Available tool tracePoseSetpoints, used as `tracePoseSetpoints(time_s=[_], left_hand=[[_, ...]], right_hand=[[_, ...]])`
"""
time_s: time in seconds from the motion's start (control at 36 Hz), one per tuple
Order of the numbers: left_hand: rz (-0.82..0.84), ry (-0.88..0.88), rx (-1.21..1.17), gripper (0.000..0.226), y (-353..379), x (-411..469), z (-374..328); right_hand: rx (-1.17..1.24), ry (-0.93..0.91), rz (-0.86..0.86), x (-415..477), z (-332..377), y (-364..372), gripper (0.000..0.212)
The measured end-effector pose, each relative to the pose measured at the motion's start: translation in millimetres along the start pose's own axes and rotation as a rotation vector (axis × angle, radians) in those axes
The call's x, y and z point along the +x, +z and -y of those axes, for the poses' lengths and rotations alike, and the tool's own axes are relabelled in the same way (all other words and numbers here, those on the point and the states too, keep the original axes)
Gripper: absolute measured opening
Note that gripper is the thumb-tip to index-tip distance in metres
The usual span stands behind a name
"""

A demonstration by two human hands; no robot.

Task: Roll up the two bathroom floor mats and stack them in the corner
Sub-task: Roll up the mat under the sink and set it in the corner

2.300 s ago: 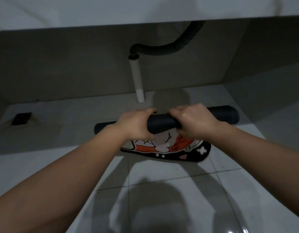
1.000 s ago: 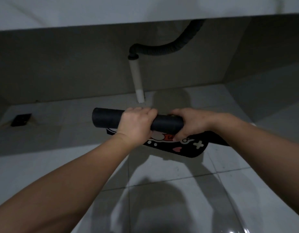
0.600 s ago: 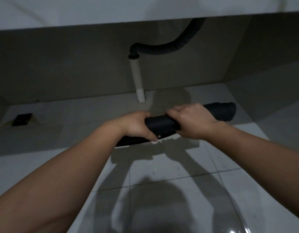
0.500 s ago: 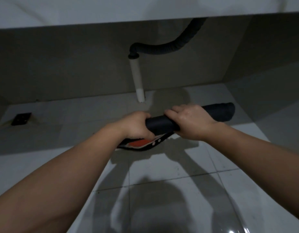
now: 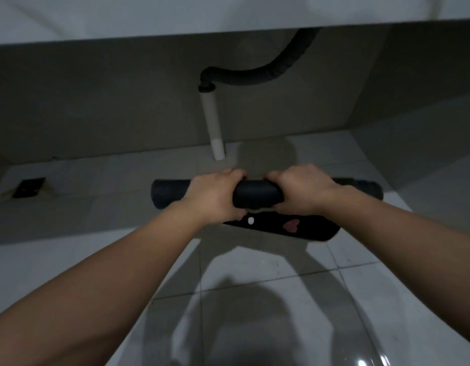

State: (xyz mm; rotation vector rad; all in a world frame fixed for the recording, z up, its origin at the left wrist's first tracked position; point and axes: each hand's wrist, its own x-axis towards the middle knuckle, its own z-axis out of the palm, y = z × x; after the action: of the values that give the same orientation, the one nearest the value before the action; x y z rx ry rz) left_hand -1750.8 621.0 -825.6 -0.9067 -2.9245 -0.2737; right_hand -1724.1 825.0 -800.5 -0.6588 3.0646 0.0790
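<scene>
A floor mat is rolled into a dark tube that lies level across the middle of the head view, above the tiled floor. My left hand grips the roll left of its middle. My right hand grips it just to the right. A short loose flap of the mat hangs below the roll, black with a pink heart and a white dot. Only this one mat is visible.
A white drain pipe with a dark corrugated hose stands behind the roll under a counter. A dark floor drain sits at the far left. Walls meet in a corner at the right. Pale floor tiles lie below.
The roll has swung from tilted to level and its left end shows again. The printed flap under it has changed; now a narrow black strip hangs there. Both hands keep their grip.
</scene>
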Motion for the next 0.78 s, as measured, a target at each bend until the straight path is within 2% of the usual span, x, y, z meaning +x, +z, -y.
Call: tracePoseSetpoints(time_s=[0.11, 0.17, 0.22, 0.28, 0.36, 0.44, 0.53, 0.58, 0.67, 0.72, 0.78], left_hand=[[0.257, -0.121, -0.259, 0.093, -7, 4, 6], [0.359, -0.153, -0.355, 0.082, -10, 4, 7], [0.368, -0.168, -0.380, 0.062, -10, 2, 7], [0.319, -0.172, -0.391, 0.046, -8, 2, 6], [0.227, -0.149, -0.291, 0.040, -4, 1, 4], [-0.013, 0.005, 0.068, 0.033, 1, -4, 4], [-0.169, 0.135, 0.180, 0.037, 5, -7, 1], [-0.240, 0.166, 0.192, 0.044, 7, -8, -2], [-0.310, 0.170, 0.209, 0.052, 9, -5, -3], [-0.252, 0.151, 0.200, 0.059, 10, -3, -2], [-0.140, 0.080, 0.110, 0.068, 10, 0, -1]], right_hand=[[-0.209, -0.185, -0.180, -7, 1, 4, 0.035], [-0.226, -0.218, -0.218, -8, 3, 5, 0.035], [-0.226, -0.225, -0.240, -8, 4, 5, 0.035], [-0.230, -0.215, -0.244, -7, 5, 6, 0.036], [-0.199, -0.171, -0.178, -4, 3, 8, 0.051], [0.051, 0.000, 0.025, 3, -1, 5, 0.079], [0.241, 0.127, 0.216, 6, -9, 0, 0.106], [0.334, 0.146, 0.286, 6, -11, -2, 0.095], [0.397, 0.147, 0.263, 6, -12, -1, 0.054], [0.321, 0.138, 0.188, 3, -11, 1, 0.044], [0.107, 0.073, 0.045, 0, -10, 6, 0.036]])
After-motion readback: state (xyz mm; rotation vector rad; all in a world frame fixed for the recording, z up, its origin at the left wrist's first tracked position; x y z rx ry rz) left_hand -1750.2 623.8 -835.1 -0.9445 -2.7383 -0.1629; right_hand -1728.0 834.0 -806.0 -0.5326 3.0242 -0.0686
